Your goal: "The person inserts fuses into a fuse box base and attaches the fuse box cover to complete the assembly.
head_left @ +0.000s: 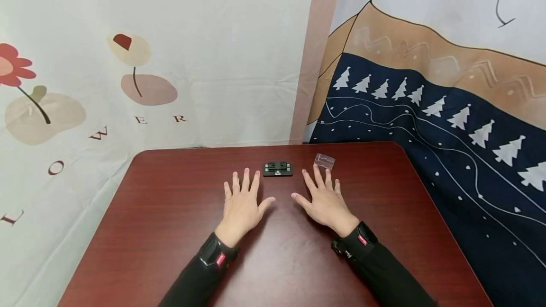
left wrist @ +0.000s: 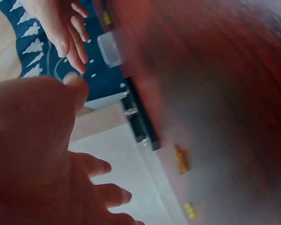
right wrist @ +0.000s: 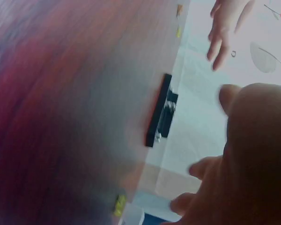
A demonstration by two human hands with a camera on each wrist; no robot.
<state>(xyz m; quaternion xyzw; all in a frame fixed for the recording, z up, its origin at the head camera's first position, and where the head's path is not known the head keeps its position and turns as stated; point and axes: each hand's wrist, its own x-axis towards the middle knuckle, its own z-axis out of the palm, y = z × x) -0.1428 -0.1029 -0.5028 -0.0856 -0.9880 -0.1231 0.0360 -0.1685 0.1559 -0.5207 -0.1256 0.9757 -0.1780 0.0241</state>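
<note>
My left hand (head_left: 241, 207), palm down with its fingers spread, is over the table left of a small black rectangular block (head_left: 277, 169) with metal fittings. My right hand (head_left: 327, 203) is likewise spread, to the right of that block. Just beyond its fingertips lies a clear plastic box (head_left: 324, 160). Neither hand holds anything. In the left wrist view, a small orange-brown piece (left wrist: 181, 159) and a yellow piece (left wrist: 190, 210) lie on the table near the left hand. A yellow piece (right wrist: 119, 205) also shows near the right hand. The head view does not show these small pieces clearly.
The dark red wooden table (head_left: 170, 250) has rounded far corners. A pale printed cloth (head_left: 239, 60) hangs behind it, and a dark blue cloth with white trees (head_left: 384, 112) hangs at the right.
</note>
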